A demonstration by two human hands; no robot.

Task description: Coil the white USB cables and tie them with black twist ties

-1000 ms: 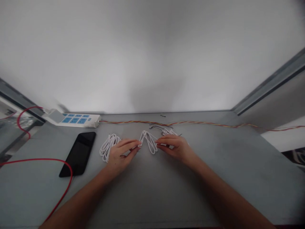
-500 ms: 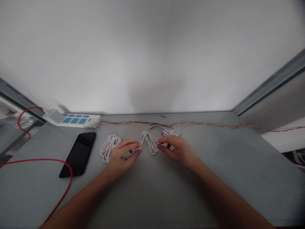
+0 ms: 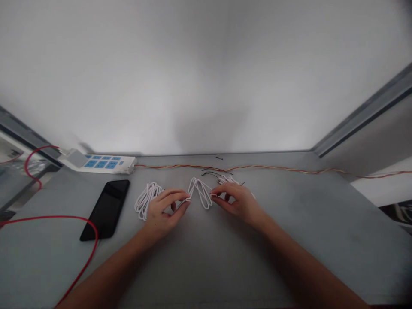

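Observation:
A white cable (image 3: 203,193) lies in loose loops on the grey table between my two hands. My left hand (image 3: 165,210) pinches one end of it between thumb and fingers, and a small white connector shows at the fingertips. The other end is pinched in my right hand (image 3: 240,199), where a connector with a dark opening pokes out. Just beyond my left hand rests a coiled white cable bundle (image 3: 146,199), partly covered by the fingers. Behind my right hand sits another white cable bundle (image 3: 229,179), mostly hidden.
A black phone (image 3: 106,210) lies on the left, with a red cable (image 3: 93,227) curving across its edge. Behind it stands a white power strip (image 3: 106,164) with blue sockets. A twisted red-yellow wire (image 3: 273,168) and dark ties (image 3: 212,173) lie near the back wall (image 3: 206,86).
My left hand has drawn back very slightly to the left with its connector. My right hand holds nearly the same place. The view has shifted a little.

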